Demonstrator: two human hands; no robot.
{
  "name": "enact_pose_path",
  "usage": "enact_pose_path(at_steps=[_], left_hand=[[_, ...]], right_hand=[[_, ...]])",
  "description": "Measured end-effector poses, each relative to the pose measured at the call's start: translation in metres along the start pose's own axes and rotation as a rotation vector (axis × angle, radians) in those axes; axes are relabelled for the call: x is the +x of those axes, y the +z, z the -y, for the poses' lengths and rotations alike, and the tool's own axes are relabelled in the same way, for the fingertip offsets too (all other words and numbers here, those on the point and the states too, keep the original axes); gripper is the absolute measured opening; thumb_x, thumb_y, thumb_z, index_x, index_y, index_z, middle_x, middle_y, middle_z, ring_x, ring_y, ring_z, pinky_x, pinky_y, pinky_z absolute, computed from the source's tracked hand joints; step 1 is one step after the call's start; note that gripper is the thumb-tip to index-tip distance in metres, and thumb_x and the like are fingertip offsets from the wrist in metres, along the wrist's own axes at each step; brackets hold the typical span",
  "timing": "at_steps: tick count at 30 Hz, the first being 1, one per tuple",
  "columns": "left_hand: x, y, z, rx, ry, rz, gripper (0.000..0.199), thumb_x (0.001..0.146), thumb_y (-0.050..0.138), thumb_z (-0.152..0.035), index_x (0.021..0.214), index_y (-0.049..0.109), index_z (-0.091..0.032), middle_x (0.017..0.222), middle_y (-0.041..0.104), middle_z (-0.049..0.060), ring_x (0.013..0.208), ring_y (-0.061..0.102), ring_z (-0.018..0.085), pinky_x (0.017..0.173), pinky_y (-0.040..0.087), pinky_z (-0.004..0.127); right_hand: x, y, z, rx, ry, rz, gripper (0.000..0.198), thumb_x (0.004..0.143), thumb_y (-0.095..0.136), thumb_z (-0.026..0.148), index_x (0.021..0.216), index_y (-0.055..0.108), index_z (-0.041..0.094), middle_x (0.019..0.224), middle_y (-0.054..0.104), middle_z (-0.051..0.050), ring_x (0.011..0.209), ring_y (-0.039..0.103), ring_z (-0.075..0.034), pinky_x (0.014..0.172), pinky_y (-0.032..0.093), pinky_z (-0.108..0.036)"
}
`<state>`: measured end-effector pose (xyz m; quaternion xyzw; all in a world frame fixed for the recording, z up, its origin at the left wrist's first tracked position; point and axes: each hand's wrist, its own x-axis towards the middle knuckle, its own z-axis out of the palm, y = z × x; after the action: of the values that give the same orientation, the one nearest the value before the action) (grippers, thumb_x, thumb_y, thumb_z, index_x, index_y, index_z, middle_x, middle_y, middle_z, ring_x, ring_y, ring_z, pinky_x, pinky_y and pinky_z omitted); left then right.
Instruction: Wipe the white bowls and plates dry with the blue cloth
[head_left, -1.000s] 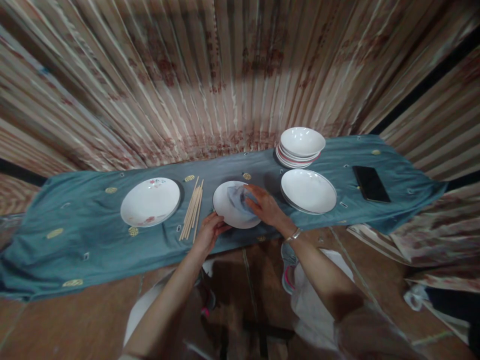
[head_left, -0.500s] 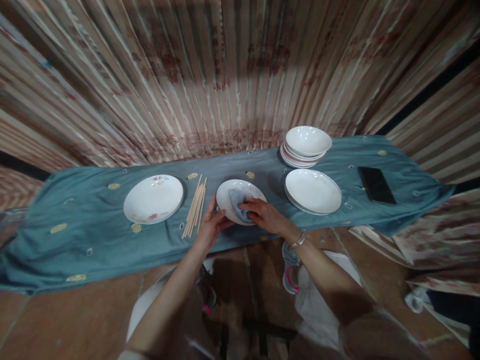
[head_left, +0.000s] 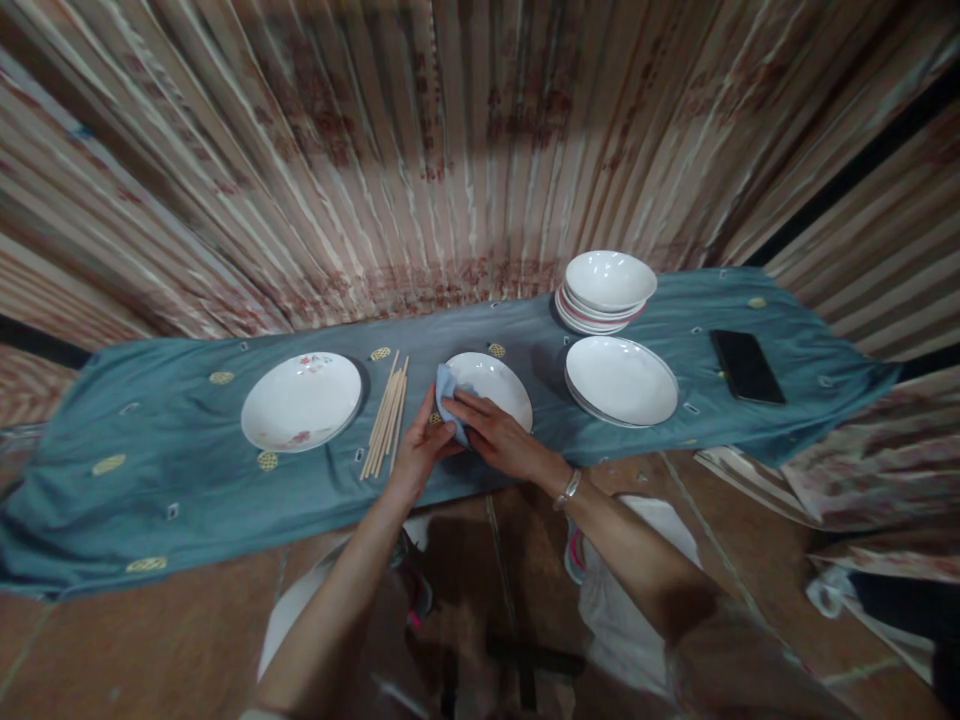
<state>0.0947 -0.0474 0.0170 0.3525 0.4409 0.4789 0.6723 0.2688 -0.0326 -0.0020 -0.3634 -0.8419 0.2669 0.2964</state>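
Observation:
A white plate with a thin dark rim is in front of me at the middle of the table, its left side covered by my hands. My left hand grips the plate's left edge, thumb toward the near side. My right hand presses a light blue cloth over that same left rim, its fingers closed on it. The two hands almost meet there, and part of the cloth is hidden beneath the right fingers.
Left of the plate lie several wooden chopsticks and a large flowered plate. On the right are stacked white plates, a pile of bowls behind them, and a black phone. A teal cloth covers the narrow table; a curtain hangs behind.
My right hand has moved left with the cloth, from the plate's middle to its left rim beside my left hand. The plate looks slightly tilted. The view has shifted a little.

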Motion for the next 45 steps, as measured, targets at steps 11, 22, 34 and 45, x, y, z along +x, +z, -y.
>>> enact_pose_path(at_steps=[11,22,34,45], left_hand=[[0.001,0.003,0.001,0.052,0.031,0.061,0.109,0.063,0.090,-0.038,0.157,0.036,-0.022,0.081,0.073,-0.002,0.077,0.067,0.015,0.077,0.058,0.030],[-0.004,0.006,0.000,0.105,0.010,0.046,0.113,0.066,0.087,-0.034,0.161,0.027,-0.022,0.083,0.075,0.000,0.078,0.069,0.018,0.081,0.058,0.034],[-0.005,0.006,0.000,0.108,0.008,0.056,0.118,0.065,0.089,-0.038,0.162,0.023,-0.022,0.084,0.076,0.000,0.079,0.071,0.019,0.080,0.059,0.035],[-0.002,0.005,0.002,0.065,-0.009,0.061,0.123,0.062,0.090,-0.039,0.162,0.020,-0.024,0.095,0.078,0.004,0.084,0.073,0.023,0.076,0.063,0.038]], right_hand=[[0.030,-0.003,-0.008,-0.123,0.003,-0.136,0.057,0.099,0.038,0.017,0.156,0.037,0.013,0.165,0.032,-0.017,0.154,0.031,-0.025,0.126,0.029,-0.049],[0.041,-0.017,-0.032,-0.262,0.167,-0.140,0.058,0.098,0.046,0.019,0.155,0.038,0.010,0.162,0.038,-0.018,0.149,0.039,-0.026,0.125,0.033,-0.045],[0.029,-0.029,-0.035,-0.518,0.402,-0.156,0.054,0.097,0.048,0.018,0.149,0.044,0.006,0.149,0.054,-0.022,0.128,0.058,-0.032,0.110,0.046,-0.045],[0.005,-0.032,-0.037,-0.635,0.439,-0.087,0.052,0.096,0.039,0.013,0.145,0.045,-0.002,0.137,0.058,-0.028,0.116,0.058,-0.035,0.104,0.044,-0.049]])
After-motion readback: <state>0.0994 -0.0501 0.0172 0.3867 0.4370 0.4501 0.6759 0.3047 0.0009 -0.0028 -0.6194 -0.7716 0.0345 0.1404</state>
